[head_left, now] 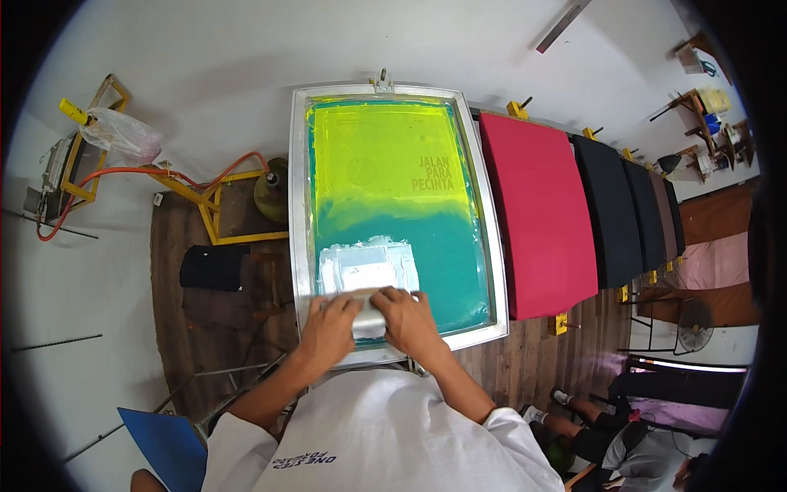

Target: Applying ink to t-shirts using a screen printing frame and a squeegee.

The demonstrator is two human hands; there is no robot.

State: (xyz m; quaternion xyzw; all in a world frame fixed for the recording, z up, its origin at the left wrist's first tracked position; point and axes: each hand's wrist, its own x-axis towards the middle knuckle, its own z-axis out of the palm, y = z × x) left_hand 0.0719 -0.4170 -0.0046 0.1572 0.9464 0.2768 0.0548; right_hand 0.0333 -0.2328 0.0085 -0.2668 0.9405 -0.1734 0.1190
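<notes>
A screen-printing frame with a pale metal rim lies in front of me. Its mesh is teal in the near part and yellow-green at the far end, where some lettering shows. My left hand and my right hand are closed side by side on a light-coloured squeegee at the frame's near end. Just beyond the squeegee, white ink is spread around a pale rectangular patch on the mesh. The squeegee's lower edge is hidden from me.
To the right, a board with red fabric stands beside the frame, followed by several dark ones. A red hose runs to a round tank at left. Folded dark cloth lies left. A person sits at lower right.
</notes>
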